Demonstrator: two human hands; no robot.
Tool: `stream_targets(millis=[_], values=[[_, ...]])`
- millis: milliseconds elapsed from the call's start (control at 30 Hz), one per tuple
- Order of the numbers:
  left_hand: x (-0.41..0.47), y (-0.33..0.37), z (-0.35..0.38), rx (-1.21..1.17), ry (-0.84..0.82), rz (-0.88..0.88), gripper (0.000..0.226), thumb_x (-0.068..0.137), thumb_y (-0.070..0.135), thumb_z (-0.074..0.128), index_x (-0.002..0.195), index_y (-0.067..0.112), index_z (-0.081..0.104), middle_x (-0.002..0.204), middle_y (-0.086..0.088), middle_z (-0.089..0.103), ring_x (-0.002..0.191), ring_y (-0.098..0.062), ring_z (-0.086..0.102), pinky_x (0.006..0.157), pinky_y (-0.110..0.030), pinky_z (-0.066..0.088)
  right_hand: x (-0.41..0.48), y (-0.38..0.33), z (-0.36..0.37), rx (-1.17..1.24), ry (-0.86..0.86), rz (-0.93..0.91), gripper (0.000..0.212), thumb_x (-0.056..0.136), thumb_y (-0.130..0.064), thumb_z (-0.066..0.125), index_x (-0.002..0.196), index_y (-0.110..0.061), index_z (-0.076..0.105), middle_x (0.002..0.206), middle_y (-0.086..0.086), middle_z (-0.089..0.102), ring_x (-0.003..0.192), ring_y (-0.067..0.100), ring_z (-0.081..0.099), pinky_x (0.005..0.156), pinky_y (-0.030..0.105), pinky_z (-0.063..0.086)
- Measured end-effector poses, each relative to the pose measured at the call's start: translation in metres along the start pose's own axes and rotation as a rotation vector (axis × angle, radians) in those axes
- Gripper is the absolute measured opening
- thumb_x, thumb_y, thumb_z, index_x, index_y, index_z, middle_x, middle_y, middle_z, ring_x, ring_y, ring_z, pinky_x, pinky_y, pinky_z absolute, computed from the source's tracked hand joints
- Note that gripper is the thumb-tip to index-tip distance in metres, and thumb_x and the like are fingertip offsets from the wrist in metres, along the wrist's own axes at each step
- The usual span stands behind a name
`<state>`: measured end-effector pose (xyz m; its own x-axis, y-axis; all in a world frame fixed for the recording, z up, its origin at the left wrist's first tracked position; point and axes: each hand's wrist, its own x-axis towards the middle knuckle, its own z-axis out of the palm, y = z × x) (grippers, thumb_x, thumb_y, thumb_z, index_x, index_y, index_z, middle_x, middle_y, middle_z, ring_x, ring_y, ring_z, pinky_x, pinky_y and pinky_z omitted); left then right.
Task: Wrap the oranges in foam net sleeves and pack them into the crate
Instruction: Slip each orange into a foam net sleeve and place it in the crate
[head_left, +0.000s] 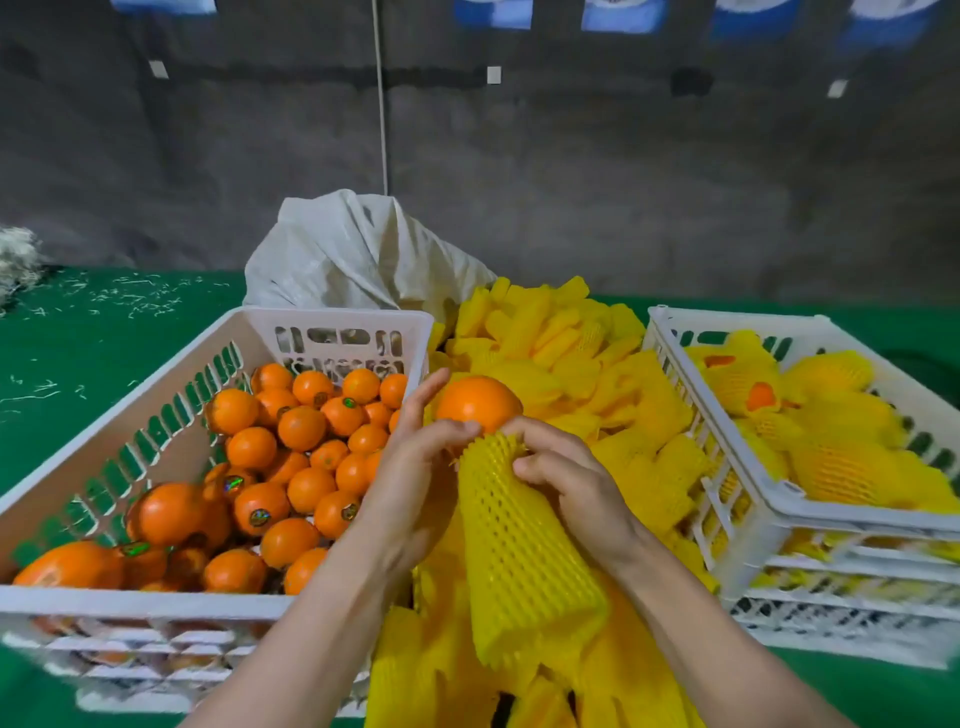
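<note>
Orange (478, 402): lower half hidden behind fingertips and the mouth of a yellow foam net sleeve (519, 545), held mid-worktop (78, 374) over the loose sleeve pile (561, 353). Left hand (415, 467): fingers curled round the orange. Right hand (566, 478): fingers pinching the sleeve's mouth. Left white crate (130, 603), toward the left edge: bare oranges (301, 428), some stickered. Right white crate (831, 512), toward the right edge: sleeved oranges (841, 467) — stacked on a lower crate (857, 623), contents unclear. White sack (353, 254) at the far edge.

Both hands meet over a pile of yellow sleeves (571, 353): the left hand (415, 478) holds an orange (478, 400), the right hand (566, 473) pinches a foam sleeve (519, 545). Left crate (130, 605) holds bare oranges; right crate (810, 512) wrapped ones.
</note>
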<state>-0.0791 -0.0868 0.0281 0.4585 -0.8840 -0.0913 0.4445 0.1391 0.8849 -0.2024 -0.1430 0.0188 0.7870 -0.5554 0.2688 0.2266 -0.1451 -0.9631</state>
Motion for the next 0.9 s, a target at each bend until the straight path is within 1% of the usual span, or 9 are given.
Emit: stream_targets(millis=[67, 133, 267, 333, 433, 567, 733, 867, 900], values=[[-0.005, -0.012, 0.008, -0.034, -0.031, -0.036, 0.060, 0.069, 0.004, 0.062, 0.127, 0.020, 0.053, 0.088, -0.010, 0.066, 0.069, -0.019, 0.065, 0.064, -0.031, 0.050, -0.005, -0.005, -0.008, -0.031, 0.026, 0.004, 0.015, 0.072, -0.011, 0.044, 0.079, -0.008, 0.056, 0.075, 0.018, 0.055, 0.074, 0.018, 0.048, 0.069, 0.030, 0.036], [-0.007, -0.021, 0.017, -0.088, -0.054, -0.057, 0.058, 0.069, 0.012, 0.064, 0.126, 0.019, 0.053, 0.084, -0.008, 0.068, 0.067, -0.018, 0.066, 0.058, -0.029, 0.051, -0.010, -0.007, -0.012, -0.046, 0.047, 0.034, 0.012, 0.072, -0.012, 0.044, 0.076, -0.010, 0.056, 0.070, 0.006, 0.050, 0.068, 0.014, 0.045, 0.064, 0.030, 0.034], [-0.006, -0.040, 0.028, 0.092, 0.055, 0.014, 0.035, 0.094, 0.015, 0.049, 0.129, 0.018, 0.047, 0.088, 0.014, 0.054, 0.055, 0.021, 0.055, 0.045, -0.002, 0.040, -0.018, -0.001, -0.016, -0.139, 0.186, 0.035, 0.013, 0.082, -0.006, 0.049, 0.076, -0.014, 0.057, 0.067, 0.008, 0.047, 0.064, 0.018, 0.040, 0.059, 0.031, 0.033], [-0.001, -0.045, 0.031, 0.063, 0.085, -0.027, 0.033, 0.097, 0.020, 0.044, 0.130, 0.021, 0.045, 0.103, 0.012, 0.054, 0.067, 0.016, 0.059, 0.047, -0.002, 0.040, -0.022, 0.006, -0.018, -0.212, 0.260, 0.029, 0.021, 0.089, 0.004, 0.049, 0.080, -0.013, 0.058, 0.069, 0.014, 0.046, 0.063, 0.022, 0.038, 0.059, 0.036, 0.031], [0.005, -0.042, 0.029, -0.070, 0.107, -0.048, 0.042, 0.101, 0.002, 0.027, 0.142, 0.005, 0.032, 0.129, -0.016, 0.048, 0.096, -0.020, 0.053, 0.063, -0.012, 0.040, -0.029, 0.015, -0.015, -0.191, 0.209, 0.019, 0.010, 0.084, -0.005, 0.051, 0.079, -0.011, 0.058, 0.071, 0.012, 0.047, 0.066, 0.020, 0.040, 0.061, 0.035, 0.031], [-0.007, -0.044, 0.031, -0.165, 0.069, -0.071, 0.038, 0.097, 0.004, 0.036, 0.131, 0.018, 0.046, 0.107, -0.005, 0.057, 0.084, -0.021, 0.057, 0.071, -0.027, 0.048, -0.033, 0.017, -0.020, 0.024, 0.093, 0.125, 0.016, 0.069, -0.009, 0.046, 0.073, -0.014, 0.061, 0.068, -0.002, 0.056, 0.067, 0.009, 0.048, 0.062, 0.023, 0.037], [-0.017, -0.048, 0.029, -0.243, 0.038, -0.045, 0.036, 0.083, 0.004, 0.058, 0.112, 0.024, 0.055, 0.091, -0.007, 0.062, 0.056, -0.013, 0.068, 0.045, -0.021, 0.052, -0.031, 0.015, -0.026, 0.074, 0.080, 0.215, 0.017, 0.067, -0.010, 0.043, 0.069, -0.016, 0.059, 0.070, 0.003, 0.049, 0.069, 0.012, 0.044, 0.066, 0.030, 0.033], [-0.015, -0.053, 0.032, -0.389, 0.009, -0.066, 0.020, 0.088, 0.007, 0.052, 0.102, 0.021, 0.056, 0.072, -0.005, 0.056, 0.053, -0.016, 0.056, 0.048, -0.023, 0.047, -0.034, 0.014, -0.029, -0.063, 0.253, 0.246, 0.066, 0.093, 0.009, 0.025, 0.047, -0.019, 0.063, 0.054, -0.006, 0.055, 0.043, -0.003, 0.047, 0.049, 0.015, 0.040], [-0.013, -0.055, 0.032, -0.451, 0.001, -0.066, 0.013, 0.092, 0.012, 0.048, 0.100, 0.019, 0.056, 0.072, -0.005, 0.053, 0.058, -0.015, 0.054, 0.054, -0.026, 0.047, -0.031, 0.015, -0.028, -0.115, 0.293, 0.191, 0.063, 0.093, 0.010, 0.029, 0.051, -0.021, 0.064, 0.051, -0.011, 0.053, 0.042, -0.004, 0.044, 0.049, 0.018, 0.039]])
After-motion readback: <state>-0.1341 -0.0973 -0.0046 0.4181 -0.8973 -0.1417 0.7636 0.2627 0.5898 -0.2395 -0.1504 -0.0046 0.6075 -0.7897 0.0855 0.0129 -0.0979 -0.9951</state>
